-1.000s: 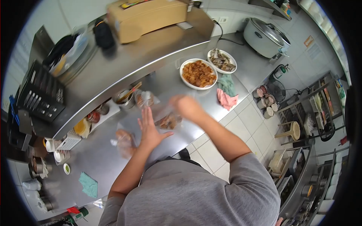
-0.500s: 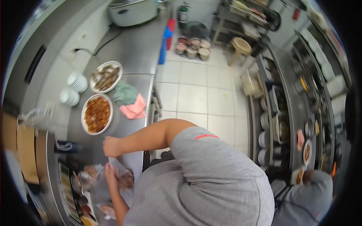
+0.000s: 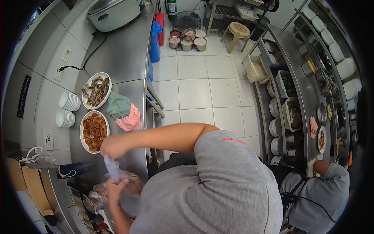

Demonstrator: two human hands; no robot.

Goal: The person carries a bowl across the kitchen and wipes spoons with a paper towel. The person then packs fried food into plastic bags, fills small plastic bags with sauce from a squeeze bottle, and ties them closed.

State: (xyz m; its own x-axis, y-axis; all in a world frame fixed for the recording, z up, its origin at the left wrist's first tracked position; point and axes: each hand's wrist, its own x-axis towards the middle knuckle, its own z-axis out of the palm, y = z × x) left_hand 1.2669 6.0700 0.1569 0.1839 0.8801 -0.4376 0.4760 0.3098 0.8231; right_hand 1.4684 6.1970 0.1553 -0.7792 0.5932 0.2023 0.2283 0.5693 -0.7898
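My right hand (image 3: 113, 146) is closed around the gathered top of a clear plastic bag (image 3: 113, 168), close to the near rim of a white oval dish of reddish-brown food (image 3: 94, 132). Lower down, my left hand (image 3: 116, 189) grips the same bag, its thumb and fingers pressed round the plastic. Brownish food (image 3: 134, 184) shows through the bag beside that hand. Another bagged portion (image 3: 100, 190) lies to the left, next to a metal pot (image 3: 92, 204).
Beyond the first dish are a dish of fish pieces (image 3: 96, 92), a green cloth (image 3: 119, 105) and a pink cloth (image 3: 130, 118). Stacked white bowls (image 3: 69, 101) stand by the wall. A co-worker (image 3: 317, 199) is at the right counter. A stool (image 3: 238, 32) stands on the floor.
The view has swung right, bringing the co-worker into sight. My left hand was spread open a second ago and is now closed on the bag, which is lifted and gathered between both hands.
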